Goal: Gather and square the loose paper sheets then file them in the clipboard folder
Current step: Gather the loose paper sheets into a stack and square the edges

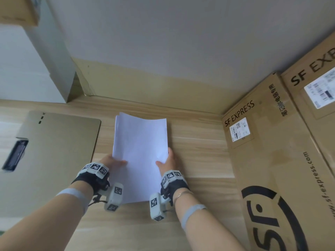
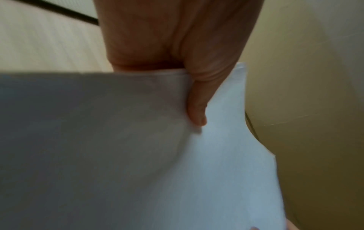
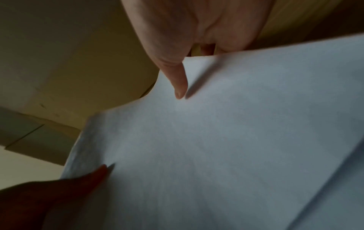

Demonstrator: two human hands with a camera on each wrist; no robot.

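Note:
A stack of white paper sheets (image 1: 140, 153) is held up off the wooden table (image 1: 199, 160), both hands on its side edges. My left hand (image 1: 113, 163) pinches the left edge, thumb on top; in the left wrist view the thumb (image 2: 197, 112) lies on the paper sheets (image 2: 138, 155). My right hand (image 1: 167, 163) pinches the right edge, and the right wrist view shows its thumb (image 3: 180, 84) on the sheets (image 3: 216, 147). The top left corners are slightly fanned. The tan clipboard folder (image 1: 54, 151) lies open to the left with its black clip (image 1: 15, 154) at its left edge.
Large SF Express cardboard boxes (image 1: 272, 160) stand against the table's right side. A white box (image 1: 32, 69) stands at the back left, behind the folder. A wall (image 1: 163, 42) closes the far edge.

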